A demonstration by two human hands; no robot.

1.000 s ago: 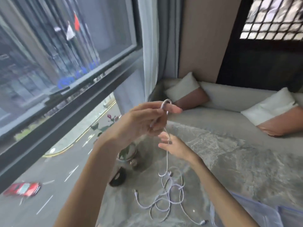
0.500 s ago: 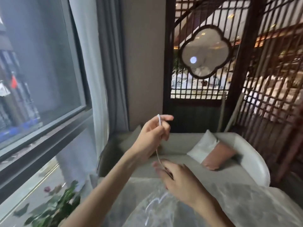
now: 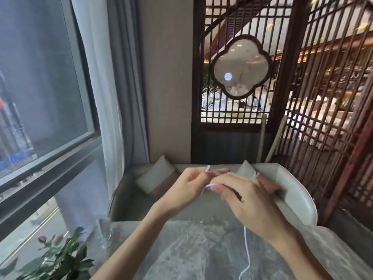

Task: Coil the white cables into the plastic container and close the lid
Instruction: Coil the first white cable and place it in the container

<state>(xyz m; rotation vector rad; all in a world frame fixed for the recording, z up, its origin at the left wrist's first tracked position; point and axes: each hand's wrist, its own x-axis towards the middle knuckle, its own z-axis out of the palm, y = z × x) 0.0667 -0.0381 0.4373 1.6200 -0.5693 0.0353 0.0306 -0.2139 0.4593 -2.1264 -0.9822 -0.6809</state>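
White cable, left hand pinching its end; right hand gripping it

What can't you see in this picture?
Head view:
The container and lid: outside the frame.
The cable: its lower part is cut off by the bottom edge.
Its middle stretch: hidden under the right hand.
The plug at the left hand: too small and blurred to identify.

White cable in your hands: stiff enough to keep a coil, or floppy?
Likely floppy: the cable hangs limp and wavy below the right hand. Probably light, since the left hand holds its end up with a fingertip pinch. Coils may spring open unless held.
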